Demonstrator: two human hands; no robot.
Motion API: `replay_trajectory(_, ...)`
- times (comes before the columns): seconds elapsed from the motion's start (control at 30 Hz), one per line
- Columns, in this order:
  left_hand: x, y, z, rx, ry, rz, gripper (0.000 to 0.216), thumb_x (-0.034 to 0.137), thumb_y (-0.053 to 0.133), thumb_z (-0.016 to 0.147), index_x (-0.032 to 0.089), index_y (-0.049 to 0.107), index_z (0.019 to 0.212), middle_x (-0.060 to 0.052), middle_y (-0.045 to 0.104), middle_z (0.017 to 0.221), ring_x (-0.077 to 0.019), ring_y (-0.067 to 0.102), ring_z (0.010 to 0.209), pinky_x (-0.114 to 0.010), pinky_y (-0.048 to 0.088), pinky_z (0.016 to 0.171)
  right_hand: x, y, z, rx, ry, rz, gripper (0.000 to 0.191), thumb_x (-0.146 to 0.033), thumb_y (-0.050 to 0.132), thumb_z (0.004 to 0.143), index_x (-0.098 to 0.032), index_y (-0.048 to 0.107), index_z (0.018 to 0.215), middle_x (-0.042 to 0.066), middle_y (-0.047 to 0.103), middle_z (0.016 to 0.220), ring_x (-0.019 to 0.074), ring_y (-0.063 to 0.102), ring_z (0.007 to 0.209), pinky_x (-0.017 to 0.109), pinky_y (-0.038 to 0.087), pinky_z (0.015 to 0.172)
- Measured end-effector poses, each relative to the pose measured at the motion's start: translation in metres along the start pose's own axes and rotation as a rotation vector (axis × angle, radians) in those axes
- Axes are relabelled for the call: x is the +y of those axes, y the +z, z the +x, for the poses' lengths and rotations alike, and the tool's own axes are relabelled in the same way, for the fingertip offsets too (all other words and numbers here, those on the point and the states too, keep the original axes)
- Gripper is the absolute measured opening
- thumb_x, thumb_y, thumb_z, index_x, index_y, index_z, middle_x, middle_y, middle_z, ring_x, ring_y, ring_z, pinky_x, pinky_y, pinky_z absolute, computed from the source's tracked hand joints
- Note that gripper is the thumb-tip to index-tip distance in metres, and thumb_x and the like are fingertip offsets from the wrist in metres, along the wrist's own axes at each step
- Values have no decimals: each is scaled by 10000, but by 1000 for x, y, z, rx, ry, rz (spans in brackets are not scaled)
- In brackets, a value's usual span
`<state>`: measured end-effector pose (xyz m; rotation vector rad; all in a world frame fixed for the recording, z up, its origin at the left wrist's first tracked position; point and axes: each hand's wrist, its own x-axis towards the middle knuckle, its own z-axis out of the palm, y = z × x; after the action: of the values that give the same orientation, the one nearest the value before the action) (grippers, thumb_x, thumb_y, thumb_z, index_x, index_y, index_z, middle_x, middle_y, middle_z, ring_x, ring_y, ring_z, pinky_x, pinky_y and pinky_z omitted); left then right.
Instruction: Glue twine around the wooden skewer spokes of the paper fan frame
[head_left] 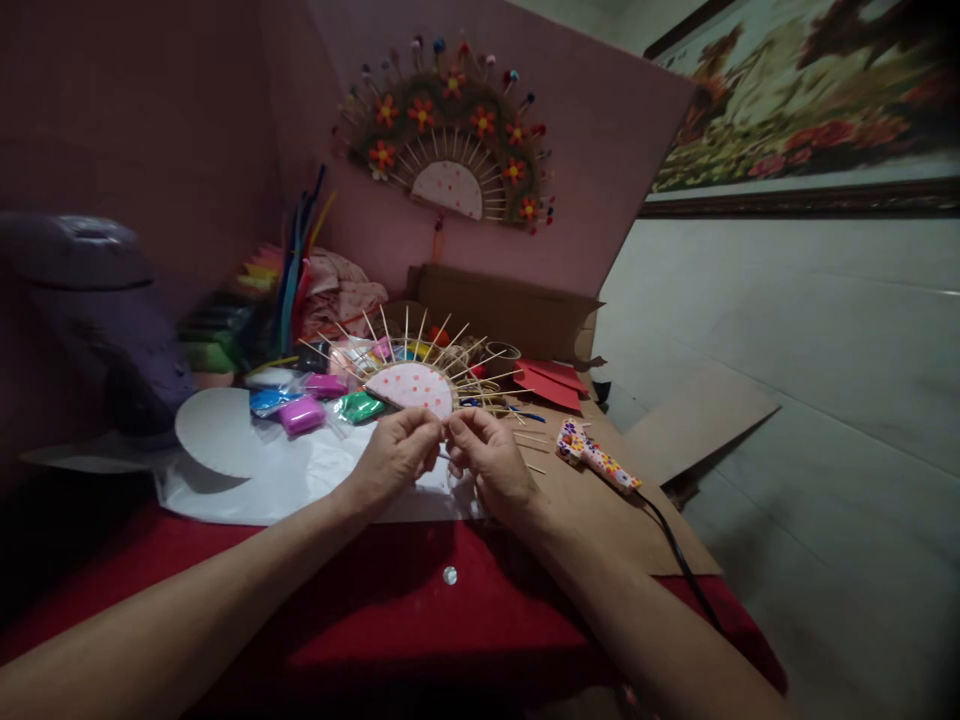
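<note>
A fan-like piece, a half-round of white-pink dotted material point(412, 385) with thin wooden sticks spreading from its curved edge, is held up in front of me. My left hand point(397, 448) is closed in a pinch at its lower right corner. Close beside it, my right hand point(491, 460) is also closed, thumb and fingers pinched at that same corner. The fingertips almost meet, and what lies exactly between them is hidden. Beyond the right hand, several loose sticks point(531, 436) lie on brown cardboard point(652, 525).
A flower-patterned glue gun point(600, 460) with a black cord lies at right. Coloured clay packets point(302, 415), a white cut disc point(217, 435) and red paper point(551, 385) surround the work. A finished flowered fan point(450, 120) hangs behind. A small clear disc point(450, 575) rests on red cloth point(375, 610).
</note>
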<state>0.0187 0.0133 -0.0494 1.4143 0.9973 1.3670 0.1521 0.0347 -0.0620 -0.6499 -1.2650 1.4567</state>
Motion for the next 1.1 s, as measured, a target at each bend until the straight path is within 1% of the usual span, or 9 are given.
replay_trajectory(0.1, 0, -5, 5, 159, -19, -98, 222, 245, 478, 772, 192, 451, 558, 83, 402, 376, -48, 280, 310, -170, 175, 320, -7, -1, -1, -29, 105, 219, 242, -351, 722, 704, -156, 597, 774, -32, 522, 645, 54, 419, 495, 170, 334, 427)
replay_trajectory(0.17, 1, -8, 7, 208, -21, -106, 276, 260, 463, 791, 195, 424, 526, 78, 390, 359, -48, 271, 302, -173, 160, 316, -12, -2, -2, -64, 190, 315, 208, -317, 700, 725, -139, 611, 784, -12, 536, 668, 59, 425, 514, 168, 331, 439)
replay_trajectory(0.27, 3, -7, 5, 192, 6, -55, 381, 331, 453, 836, 190, 429, 483, 62, 388, 330, -48, 272, 299, -183, 162, 321, -17, -3, -4, -127, 285, 393, 178, -301, 644, 779, -124, 620, 787, 6, 542, 671, 66, 423, 527, 172, 334, 459)
replay_trajectory(0.43, 6, -3, -3, 198, 174, 204, 463, 356, 477, 854, 189, 434, 424, 41, 420, 341, -60, 337, 336, -207, 264, 374, -20, -4, -3, -170, 357, 453, 243, -353, 583, 834, -121, 623, 774, 15, 538, 675, 76, 404, 535, 181, 330, 470)
replay_trajectory(0.6, 5, -2, -4, 282, 295, 242, 245, 238, 619, 747, 192, 477, 553, 57, 475, 487, -78, 420, 444, -212, 330, 450, -22, -5, -4, -241, 349, 472, 380, -499, 577, 815, -126, 623, 764, 13, 525, 686, 84, 395, 550, 194, 319, 477)
replay_trajectory(0.7, 4, -2, -3, 255, 275, 120, 174, 209, 673, 693, 199, 501, 718, 62, 521, 614, -76, 437, 476, -209, 333, 449, -24, -4, -6, -283, 324, 428, 442, -588, 565, 783, -151, 596, 721, 1, 517, 696, 87, 378, 551, 208, 323, 487)
replay_trajectory(0.8, 1, -2, -3, 172, 231, 79, 143, 273, 609, 779, 200, 497, 728, 66, 496, 588, -71, 401, 438, -218, 304, 416, -25, -3, -7, -319, 295, 422, 453, -613, 615, 728, -166, 558, 683, -15, 501, 691, 84, 366, 548, 210, 321, 491)
replay_trajectory(0.97, -2, -2, -6, 122, 253, 170, 258, 328, 535, 856, 200, 457, 647, 65, 446, 536, -79, 389, 461, -228, 316, 451, -22, -3, -7, -332, 238, 475, 328, -382, 754, 697, -160, 515, 666, -42, 457, 649, 60, 366, 537, 178, 298, 486)
replay_trajectory(1.1, -1, 0, -9, 101, 276, 204, 237, 301, 531, 856, 198, 462, 654, 66, 434, 536, -82, 384, 472, -229, 319, 465, -21, -3, -7, -320, 222, 455, 321, -363, 729, 737, -159, 491, 666, -54, 419, 619, 45, 312, 496, 165, 270, 448)
